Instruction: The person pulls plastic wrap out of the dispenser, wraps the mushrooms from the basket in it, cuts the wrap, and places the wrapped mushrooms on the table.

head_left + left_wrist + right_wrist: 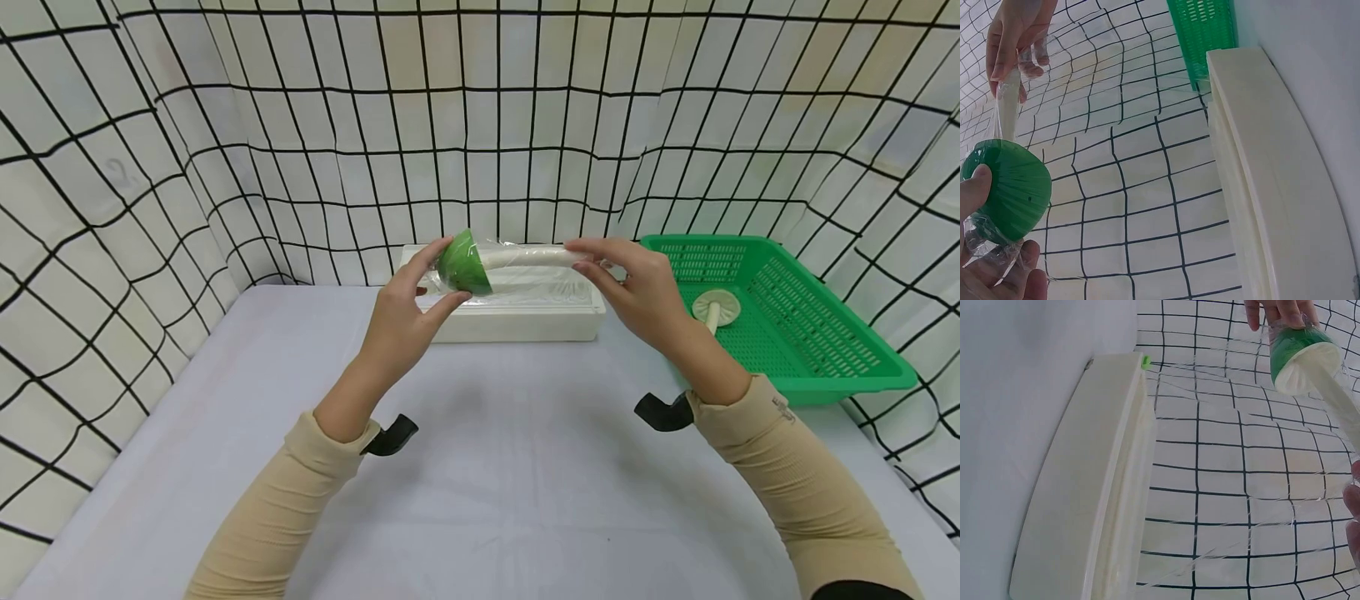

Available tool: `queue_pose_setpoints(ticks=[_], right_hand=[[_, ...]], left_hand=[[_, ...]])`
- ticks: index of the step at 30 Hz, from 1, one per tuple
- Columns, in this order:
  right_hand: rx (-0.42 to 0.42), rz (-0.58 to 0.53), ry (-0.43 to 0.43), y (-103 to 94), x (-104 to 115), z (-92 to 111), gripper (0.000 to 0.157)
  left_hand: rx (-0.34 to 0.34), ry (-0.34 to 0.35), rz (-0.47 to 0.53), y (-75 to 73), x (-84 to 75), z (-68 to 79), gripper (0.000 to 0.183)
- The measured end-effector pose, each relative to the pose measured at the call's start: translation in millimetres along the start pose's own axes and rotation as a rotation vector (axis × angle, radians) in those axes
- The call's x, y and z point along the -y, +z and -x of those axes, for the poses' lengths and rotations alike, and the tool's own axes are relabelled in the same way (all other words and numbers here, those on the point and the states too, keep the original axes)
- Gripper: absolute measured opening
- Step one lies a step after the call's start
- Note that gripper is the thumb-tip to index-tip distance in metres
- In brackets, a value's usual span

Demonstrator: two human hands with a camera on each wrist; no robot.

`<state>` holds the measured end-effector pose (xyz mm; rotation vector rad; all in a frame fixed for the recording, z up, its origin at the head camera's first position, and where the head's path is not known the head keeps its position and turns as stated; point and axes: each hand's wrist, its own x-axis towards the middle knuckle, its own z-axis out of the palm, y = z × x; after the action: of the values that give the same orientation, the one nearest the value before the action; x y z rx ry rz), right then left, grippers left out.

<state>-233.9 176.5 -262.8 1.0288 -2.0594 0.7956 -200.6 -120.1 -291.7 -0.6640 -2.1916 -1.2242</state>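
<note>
A mushroom (465, 265) with a green cap and a white stem is held sideways in the air, with clear plastic film around it. My left hand (408, 304) grips the cap between thumb and fingers. At the other end, my right hand (637, 283) pinches the tip of the stem through the film. The wrinkled film bunches below the cap (1010, 187) in the left wrist view. Pale gills show under the cap (1291, 359) in the right wrist view. Behind and below the hands stands a long white film dispenser box (517, 325).
A green plastic basket (817, 387) stands on the right, with another mushroom (716, 308), gills showing, inside it. Black netting (495, 150) encloses the back and sides of the white-covered table (480, 483). Strands of film stretch near the box in the right wrist view.
</note>
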Motion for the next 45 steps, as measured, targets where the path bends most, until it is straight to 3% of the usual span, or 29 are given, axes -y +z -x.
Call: queue_pose_setpoints(ticks=[12, 19, 20, 23, 25, 27, 45], right_hand=[[-0.004, -0.004, -0.013, -0.5, -3.2, 6.7, 0.026], [-0.018, -0.012, -0.031, -2.6, -2.1, 8.2, 0.056], [-0.02, -0.022, -0.031, -2.8, -1.9, 8.8, 0.056], [-0.025, -0.052, -0.034, -3.0, -2.0, 11.3, 0.031], [-0.026, -0.066, -0.033, -3.1, -1.7, 13.3, 0.024], [-0.022, -0.077, -0.031, -3.2, -1.5, 15.4, 0.033], [0.121, -0.279, 0.116, 4.7, 1.4, 45.9, 0.036]], left_hand=[[-0.006, 0.001, 0.016, 3.8, -1.2, 2.7, 0.067], [-0.002, 0.005, 0.015, 4.4, -5.2, 3.6, 0.067], [0.001, 0.002, 0.013, 4.3, -5.6, 4.1, 0.067], [0.011, 0.001, 0.011, 4.0, -7.3, 5.7, 0.067], [0.016, 0.001, 0.008, 4.0, -7.8, 7.0, 0.068], [0.023, 0.002, 0.004, 4.1, -7.9, 8.6, 0.068], [0.108, -0.06, 0.014, 0.7, 1.3, 38.8, 0.077]])
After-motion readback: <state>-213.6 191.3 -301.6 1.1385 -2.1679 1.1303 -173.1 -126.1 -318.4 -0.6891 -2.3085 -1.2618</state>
